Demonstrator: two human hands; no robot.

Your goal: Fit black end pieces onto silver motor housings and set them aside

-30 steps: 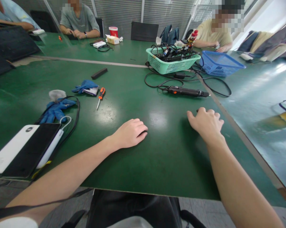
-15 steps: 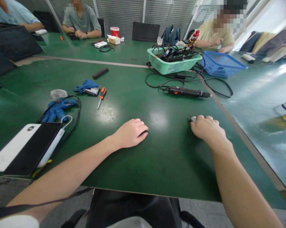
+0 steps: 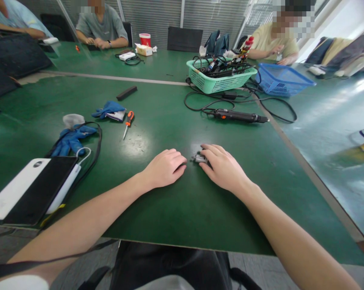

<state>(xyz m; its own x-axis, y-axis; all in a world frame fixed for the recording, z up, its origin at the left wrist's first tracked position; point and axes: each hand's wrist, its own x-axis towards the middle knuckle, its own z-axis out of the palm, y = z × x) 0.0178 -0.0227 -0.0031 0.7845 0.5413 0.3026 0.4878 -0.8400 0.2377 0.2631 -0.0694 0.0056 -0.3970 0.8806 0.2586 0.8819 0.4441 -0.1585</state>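
My left hand (image 3: pixel 163 169) rests on the green table with its fingers curled together. Between its thumb and forefinger shows a dark patch; I cannot tell whether it is a thing or a shadow. To its right, my right hand (image 3: pixel 222 167) has its thumb and fingers around a small silvery metal cylinder (image 3: pixel 199 158) with a narrow tip that points toward the left hand. The cylinder is low over the table or on it, and its far end is hidden under the fingers. A small gap separates the tip from the left hand.
Beyond my hands lie an orange-handled screwdriver (image 3: pixel 128 124), blue gloves (image 3: pixel 68 143) and a corded black power screwdriver (image 3: pixel 240 116). A green basket (image 3: pixel 213 83) of tools stands beside a blue basket (image 3: pixel 286 80). At left is a white-and-black device (image 3: pixel 41 189). People sit across the table.
My right hand has moved left across the table with the metal cylinder, from the right side to close beside my left hand. Its fingers have spread a little. My left hand has barely moved.
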